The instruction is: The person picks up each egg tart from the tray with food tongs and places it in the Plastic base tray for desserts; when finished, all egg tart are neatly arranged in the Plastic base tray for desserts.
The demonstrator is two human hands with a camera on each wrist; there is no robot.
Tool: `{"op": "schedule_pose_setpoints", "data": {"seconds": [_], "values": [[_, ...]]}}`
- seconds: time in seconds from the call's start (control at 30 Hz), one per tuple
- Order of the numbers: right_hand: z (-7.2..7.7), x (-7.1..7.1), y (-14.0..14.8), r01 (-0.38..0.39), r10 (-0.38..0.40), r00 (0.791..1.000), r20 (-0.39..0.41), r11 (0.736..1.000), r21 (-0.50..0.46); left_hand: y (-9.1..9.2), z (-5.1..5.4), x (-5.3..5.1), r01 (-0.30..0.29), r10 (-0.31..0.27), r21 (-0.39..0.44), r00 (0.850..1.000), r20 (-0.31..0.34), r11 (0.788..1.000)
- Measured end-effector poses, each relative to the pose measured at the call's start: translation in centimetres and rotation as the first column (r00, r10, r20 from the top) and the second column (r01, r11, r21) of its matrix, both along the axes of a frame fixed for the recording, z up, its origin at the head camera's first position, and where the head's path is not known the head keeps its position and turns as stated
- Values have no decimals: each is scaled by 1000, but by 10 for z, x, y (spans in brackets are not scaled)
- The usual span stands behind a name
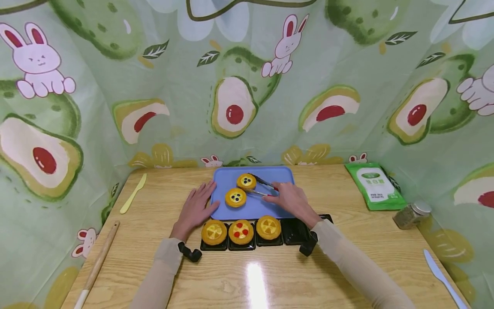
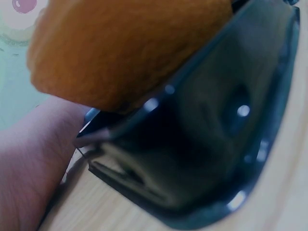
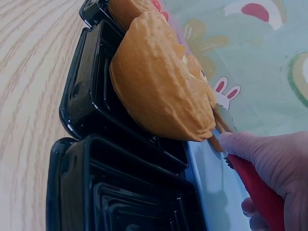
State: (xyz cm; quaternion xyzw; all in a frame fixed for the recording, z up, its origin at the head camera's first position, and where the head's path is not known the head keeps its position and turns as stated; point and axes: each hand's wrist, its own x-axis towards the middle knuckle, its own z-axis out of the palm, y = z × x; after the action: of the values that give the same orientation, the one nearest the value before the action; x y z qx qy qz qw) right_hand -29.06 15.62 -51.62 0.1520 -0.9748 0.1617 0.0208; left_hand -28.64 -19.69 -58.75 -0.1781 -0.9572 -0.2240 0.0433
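My right hand (image 1: 290,199) grips red-handled tongs (image 1: 264,182) over the blue tray (image 1: 270,211). The tong tips reach to either side of the farther tart (image 1: 246,181), topped with dark berries; whether they squeeze it I cannot tell. Another berry tart (image 1: 235,197) lies just nearer on the tray. At the tray's left edge my left hand (image 1: 197,208) rests with fingers spread. In front sit three tarts in black containers: a yellow-topped one (image 1: 214,232), one with red pieces (image 1: 241,232) and another yellow-topped one (image 1: 268,227). The right wrist view shows the tongs' red handle (image 3: 255,192) in my grasp.
A further black container (image 1: 294,231) stands at the row's right. Farther right are a green packet (image 1: 376,186), a spice jar (image 1: 412,214) and a blue knife (image 1: 444,277). A yellow knife (image 1: 133,194) and a wooden-handled tool (image 1: 98,262) lie left. Printed cloth hangs around the table.
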Motion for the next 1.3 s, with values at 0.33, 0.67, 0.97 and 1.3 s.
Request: {"op": "schedule_pose_setpoints", "data": {"seconds": [0.33,0.67,0.97,1.3], "values": [[6,-1,5,2,-2,1000,-28,1000,-22,-1,4,-1,2,-2,11,1000,-13,1000],[6,3,6,-2,1,999,-44,1000,-17,-4,0,0,0,0,3,1000,-11,1000],[11,10,12,21,-23,999,-49,999,-47,-5,-1,0,1,-1,7,1000,-10,1000],[22,28,28,31,-33,998,-51,999,-41,-1,0,0,8,-8,14,1000,-11,1000]]}}
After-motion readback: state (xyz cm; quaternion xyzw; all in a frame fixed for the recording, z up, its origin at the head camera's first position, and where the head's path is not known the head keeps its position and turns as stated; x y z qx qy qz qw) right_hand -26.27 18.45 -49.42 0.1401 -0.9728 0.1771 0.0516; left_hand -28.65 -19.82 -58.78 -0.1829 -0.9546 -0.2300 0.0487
